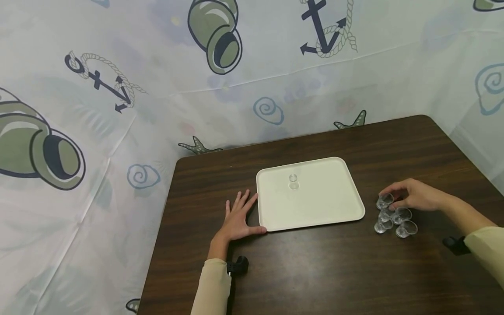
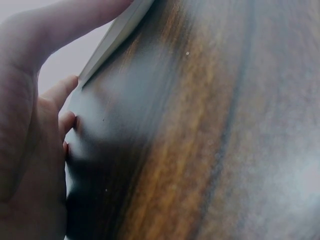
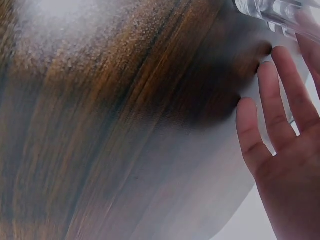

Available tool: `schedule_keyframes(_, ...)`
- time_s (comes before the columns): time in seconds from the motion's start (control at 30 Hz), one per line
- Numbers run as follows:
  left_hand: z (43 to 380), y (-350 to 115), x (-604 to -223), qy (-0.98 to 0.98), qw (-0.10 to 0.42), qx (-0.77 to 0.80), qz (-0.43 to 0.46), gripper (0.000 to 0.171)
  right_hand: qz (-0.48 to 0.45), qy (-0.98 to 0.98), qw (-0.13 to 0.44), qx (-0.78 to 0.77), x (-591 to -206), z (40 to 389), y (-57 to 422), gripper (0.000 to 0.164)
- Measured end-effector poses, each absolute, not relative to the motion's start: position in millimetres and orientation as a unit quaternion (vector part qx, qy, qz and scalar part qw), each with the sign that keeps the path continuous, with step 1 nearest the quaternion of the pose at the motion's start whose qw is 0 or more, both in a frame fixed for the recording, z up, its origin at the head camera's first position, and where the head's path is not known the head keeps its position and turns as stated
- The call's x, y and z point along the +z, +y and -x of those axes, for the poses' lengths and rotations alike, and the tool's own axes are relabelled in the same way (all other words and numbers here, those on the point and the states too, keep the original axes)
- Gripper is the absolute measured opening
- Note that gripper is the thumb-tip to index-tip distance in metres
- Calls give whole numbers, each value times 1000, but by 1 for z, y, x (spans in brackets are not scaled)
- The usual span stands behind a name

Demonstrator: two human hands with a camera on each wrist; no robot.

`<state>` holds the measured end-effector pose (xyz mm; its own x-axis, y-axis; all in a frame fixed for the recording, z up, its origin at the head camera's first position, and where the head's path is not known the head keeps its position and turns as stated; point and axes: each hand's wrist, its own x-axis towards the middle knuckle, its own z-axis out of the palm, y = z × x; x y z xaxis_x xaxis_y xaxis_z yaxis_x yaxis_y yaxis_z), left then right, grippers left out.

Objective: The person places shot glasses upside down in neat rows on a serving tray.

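Note:
My left hand (image 1: pixel 236 221) lies with spread fingers at the left end of a cream tray (image 1: pixel 315 205). Its thumb is right at the tray's near corner, and the index fingertip meets the left edge. On the tray stands one small clear cup (image 1: pixel 293 182), toward the back. To the right of the tray, my right hand (image 1: pixel 411 195) pinches a clear cup (image 1: pixel 384 200) between thumb and index finger. Several like cups (image 1: pixel 402 215) cluster just in front of it. The right wrist view shows clear cups (image 3: pixel 272 12) beside the fingers, partly cut off by the frame.
Everything rests on a dark wood-grain table (image 1: pixel 315 271), whose back edge meets a hanging cloth (image 1: pixel 236 109) printed with anchors and shells. A dark wrist mount (image 1: pixel 238 265) sits on the left wrist, another mount (image 1: pixel 456 245) on the right.

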<state>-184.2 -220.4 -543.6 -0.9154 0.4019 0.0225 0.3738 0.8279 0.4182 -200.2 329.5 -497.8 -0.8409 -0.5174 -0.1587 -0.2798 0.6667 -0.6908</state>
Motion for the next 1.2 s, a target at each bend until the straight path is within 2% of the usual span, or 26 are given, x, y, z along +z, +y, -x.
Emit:
schedule_keyframes(0.37, 184, -219, -544, 958, 33, 204, -201, 110, 229, 874, 198, -379, -497, 199, 329, 50)
schedule_keyframes(0.63, 184, -220, -544, 958, 34, 204, -199, 110, 233, 873, 196, -382, -500, 201, 329, 47)
schedule_keyframes(0.97, 184, -220, -545, 958, 30, 203, -198, 110, 179, 895, 157, -378, -496, 198, 332, 40)
schedule_keyframes(1.2, 185, -219, -546, 958, 27, 203, -199, 110, 128, 914, 91, -374, -491, 202, 335, 36)
